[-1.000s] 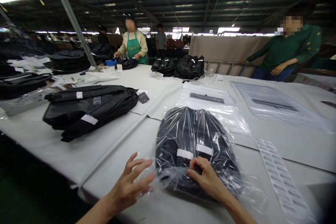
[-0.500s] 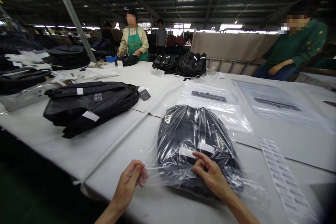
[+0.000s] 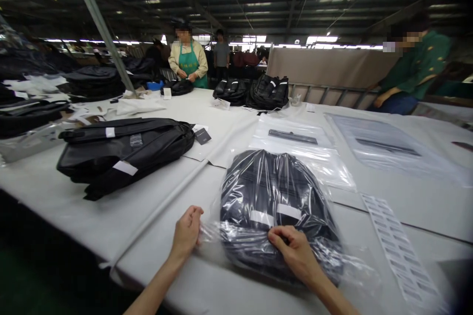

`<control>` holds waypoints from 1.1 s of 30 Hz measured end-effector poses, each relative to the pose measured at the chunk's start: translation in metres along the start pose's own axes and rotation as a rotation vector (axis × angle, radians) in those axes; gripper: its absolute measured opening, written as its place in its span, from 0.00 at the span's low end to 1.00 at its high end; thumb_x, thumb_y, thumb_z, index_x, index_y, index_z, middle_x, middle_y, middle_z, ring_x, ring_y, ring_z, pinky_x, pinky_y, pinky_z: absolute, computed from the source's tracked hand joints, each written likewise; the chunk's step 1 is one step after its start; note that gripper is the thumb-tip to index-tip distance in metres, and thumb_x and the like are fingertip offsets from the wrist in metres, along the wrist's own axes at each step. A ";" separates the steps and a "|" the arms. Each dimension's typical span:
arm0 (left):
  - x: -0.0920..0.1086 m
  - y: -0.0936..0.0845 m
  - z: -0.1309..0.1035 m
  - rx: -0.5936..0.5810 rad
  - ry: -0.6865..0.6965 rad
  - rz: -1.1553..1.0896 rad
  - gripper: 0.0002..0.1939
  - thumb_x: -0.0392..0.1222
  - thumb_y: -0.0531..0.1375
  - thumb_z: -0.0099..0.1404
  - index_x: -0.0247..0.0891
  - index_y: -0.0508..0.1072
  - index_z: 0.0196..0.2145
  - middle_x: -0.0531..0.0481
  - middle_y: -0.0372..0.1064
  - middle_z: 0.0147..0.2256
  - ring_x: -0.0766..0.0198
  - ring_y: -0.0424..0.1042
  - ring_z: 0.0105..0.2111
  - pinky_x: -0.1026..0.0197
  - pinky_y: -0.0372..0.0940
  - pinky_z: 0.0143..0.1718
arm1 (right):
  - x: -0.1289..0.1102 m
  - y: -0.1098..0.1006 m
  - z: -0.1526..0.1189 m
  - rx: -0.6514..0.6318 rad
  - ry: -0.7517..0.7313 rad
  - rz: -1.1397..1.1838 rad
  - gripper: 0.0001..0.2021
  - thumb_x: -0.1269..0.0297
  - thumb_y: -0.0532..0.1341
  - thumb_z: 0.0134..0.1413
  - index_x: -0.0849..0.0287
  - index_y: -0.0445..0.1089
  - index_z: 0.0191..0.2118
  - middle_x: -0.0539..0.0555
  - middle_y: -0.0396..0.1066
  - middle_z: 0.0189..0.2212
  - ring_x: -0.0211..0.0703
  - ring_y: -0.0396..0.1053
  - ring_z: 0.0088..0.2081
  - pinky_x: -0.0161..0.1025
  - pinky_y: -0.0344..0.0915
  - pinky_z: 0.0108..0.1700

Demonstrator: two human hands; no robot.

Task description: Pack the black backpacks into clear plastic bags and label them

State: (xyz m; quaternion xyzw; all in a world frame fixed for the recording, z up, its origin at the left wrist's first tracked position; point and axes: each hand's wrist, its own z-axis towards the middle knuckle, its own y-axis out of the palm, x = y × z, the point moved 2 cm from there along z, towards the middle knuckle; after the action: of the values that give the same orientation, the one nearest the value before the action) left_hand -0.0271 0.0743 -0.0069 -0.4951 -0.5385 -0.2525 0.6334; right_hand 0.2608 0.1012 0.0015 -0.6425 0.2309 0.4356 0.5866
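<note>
In front of me a black backpack lies on the white table, wrapped in a clear plastic bag. Two white bands show on its straps through the plastic. At the bag's left edge, my left hand is closed on a pulled-out corner of the plastic. My right hand rests over the lower middle of the backpack, thumb and forefinger pinched on the plastic. Loose plastic spreads out past the backpack's lower right side.
An unwrapped black backpack with a dark hang tag lies at left. Flat clear bags lie behind the wrapped one, a sticker sheet at right. Further back are more backpacks, a person in a green apron and another in green.
My right hand has lowered slightly and its fingers have closed in a pinch on the plastic. My left hand has turned and moved up a little, still holding the bag's edge.
</note>
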 end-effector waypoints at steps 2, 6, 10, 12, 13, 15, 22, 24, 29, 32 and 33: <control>-0.011 0.014 0.016 -0.050 -0.037 0.014 0.15 0.54 0.50 0.61 0.39 0.66 0.30 0.62 0.55 0.12 0.67 0.58 0.08 0.67 0.51 0.08 | -0.003 0.002 0.001 0.002 -0.002 -0.050 0.14 0.54 0.56 0.56 0.55 0.73 0.29 0.51 0.73 0.28 0.46 0.67 0.35 0.40 0.60 0.39; -0.012 0.016 0.033 -0.009 0.004 0.048 0.17 0.55 0.53 0.59 0.38 0.66 0.24 0.60 0.55 0.11 0.66 0.58 0.09 0.66 0.53 0.11 | -0.003 0.005 0.001 0.019 -0.014 -0.107 0.15 0.53 0.55 0.56 0.55 0.74 0.29 0.52 0.73 0.28 0.47 0.68 0.34 0.41 0.60 0.39; -0.005 -0.025 0.001 0.302 0.078 0.070 0.18 0.53 0.48 0.64 0.38 0.68 0.29 0.52 0.67 0.23 0.62 0.69 0.23 0.62 0.64 0.25 | -0.002 0.006 0.001 0.035 -0.018 -0.127 0.15 0.53 0.55 0.56 0.54 0.74 0.29 0.53 0.74 0.28 0.47 0.68 0.34 0.41 0.60 0.39; -0.004 -0.042 -0.041 0.602 0.255 0.152 0.13 0.49 0.49 0.66 0.40 0.68 0.37 0.49 0.70 0.32 0.58 0.71 0.33 0.58 0.66 0.34 | -0.001 0.006 0.001 0.035 -0.023 -0.130 0.15 0.53 0.54 0.56 0.54 0.75 0.29 0.53 0.74 0.28 0.47 0.68 0.34 0.41 0.61 0.39; -0.003 -0.042 -0.064 0.680 0.454 0.223 0.10 0.46 0.51 0.66 0.42 0.68 0.40 0.49 0.70 0.33 0.57 0.70 0.35 0.56 0.66 0.38 | -0.001 0.006 0.002 0.036 -0.027 -0.131 0.15 0.53 0.54 0.56 0.55 0.75 0.29 0.53 0.74 0.28 0.47 0.68 0.34 0.41 0.61 0.39; -0.001 -0.022 -0.102 0.452 0.912 0.314 0.12 0.43 0.50 0.67 0.49 0.66 0.47 0.50 0.71 0.37 0.57 0.70 0.40 0.54 0.65 0.44 | -0.001 0.006 0.002 0.042 -0.032 -0.134 0.16 0.53 0.54 0.56 0.55 0.75 0.30 0.53 0.74 0.29 0.48 0.68 0.35 0.41 0.61 0.39; 0.005 0.050 -0.084 -0.048 0.930 0.784 0.34 0.52 0.49 0.67 0.38 0.41 0.65 0.33 0.44 0.62 0.44 0.49 0.60 0.46 0.59 0.54 | -0.003 0.004 0.000 0.061 -0.027 -0.122 0.15 0.53 0.55 0.56 0.55 0.74 0.31 0.54 0.74 0.30 0.48 0.69 0.36 0.41 0.61 0.40; 0.006 0.049 -0.074 -0.045 0.908 0.805 0.35 0.54 0.53 0.64 0.45 0.44 0.64 0.36 0.36 0.64 0.43 0.50 0.60 0.46 0.61 0.52 | -0.005 0.004 0.000 0.069 -0.023 -0.110 0.13 0.54 0.56 0.55 0.56 0.73 0.32 0.54 0.74 0.31 0.48 0.69 0.36 0.41 0.61 0.40; 0.011 0.054 -0.079 -0.054 0.821 0.871 0.48 0.55 0.69 0.44 0.66 0.50 0.59 0.46 0.30 0.66 0.34 0.55 0.56 0.42 0.65 0.47 | -0.007 0.004 0.003 0.135 -0.036 -0.092 0.07 0.61 0.56 0.54 0.57 0.67 0.30 0.51 0.69 0.26 0.43 0.66 0.30 0.38 0.61 0.35; 0.016 0.063 -0.081 -0.074 0.740 0.935 0.51 0.49 0.73 0.37 0.71 0.53 0.56 0.47 0.35 0.65 0.32 0.56 0.55 0.39 0.64 0.47 | -0.005 0.006 0.005 0.146 -0.041 -0.119 0.07 0.63 0.55 0.53 0.57 0.64 0.27 0.50 0.67 0.24 0.42 0.65 0.28 0.37 0.60 0.33; 0.018 0.065 -0.080 -0.080 0.722 0.949 0.51 0.47 0.74 0.37 0.71 0.55 0.55 0.47 0.37 0.64 0.32 0.57 0.55 0.39 0.64 0.46 | -0.005 0.006 0.006 0.144 -0.041 -0.128 0.06 0.64 0.55 0.52 0.56 0.63 0.27 0.50 0.67 0.24 0.42 0.65 0.29 0.37 0.60 0.33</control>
State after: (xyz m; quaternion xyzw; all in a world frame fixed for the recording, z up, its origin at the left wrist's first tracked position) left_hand 0.0681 0.0312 -0.0081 -0.5879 0.0011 -0.1142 0.8008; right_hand 0.2513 0.1050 0.0024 -0.6030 0.2081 0.3924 0.6627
